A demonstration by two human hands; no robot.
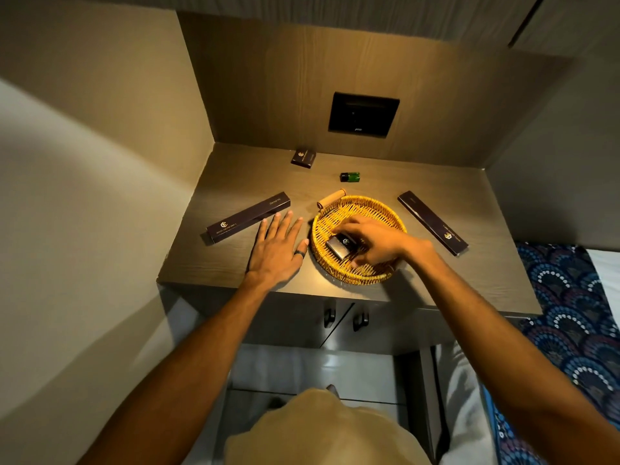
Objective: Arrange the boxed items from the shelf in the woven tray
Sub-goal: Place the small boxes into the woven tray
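Note:
A round woven tray (385, 209) sits on the wooden shelf (235, 176). Inside it, my right hand (375, 241) grips a small dark box (342, 248) that rests on the tray's floor. My left hand (276, 246) lies flat and spread on the shelf just left of the tray, a dark ring on one finger. A long dark box (248, 217) lies beyond my left hand. Another long dark box (432, 222) lies right of the tray. A small dark box (303, 157) sits near the back wall.
A small green bottle (350, 176) lies behind the tray, and a tan cylinder (330, 199) touches its far rim. A black wall panel (364, 114) is set in the back board. Cabinet doors with dark handles (345, 318) are below the shelf. Patterned bedding (570, 313) lies right.

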